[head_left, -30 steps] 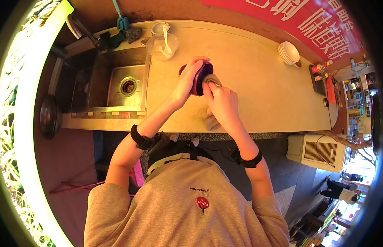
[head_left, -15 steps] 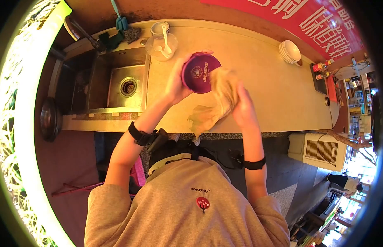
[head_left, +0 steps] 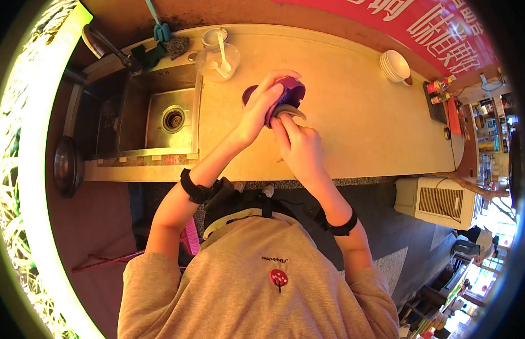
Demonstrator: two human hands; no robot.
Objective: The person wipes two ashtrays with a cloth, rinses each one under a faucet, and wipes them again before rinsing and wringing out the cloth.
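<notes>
A purple bowl point(head_left: 295, 90) is tilted in the air over the worktop point(head_left: 347, 113). The hands both grip: the left hand point(head_left: 262, 104) curls round the bowl, the right hand point(head_left: 301, 146), half closed, has hold of a cloth point(head_left: 289, 111) against it. Leftward are a tub point(head_left: 236, 61) with white spoons point(head_left: 222, 50) and a sink point(head_left: 156, 116); rightward, stacked white bowls point(head_left: 393, 66).

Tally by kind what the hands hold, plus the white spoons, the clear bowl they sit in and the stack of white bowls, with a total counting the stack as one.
Purple bowl: 1
Cloth: 1
White spoons: 2
Clear bowl: 1
Stack of white bowls: 1
Total: 6
</notes>
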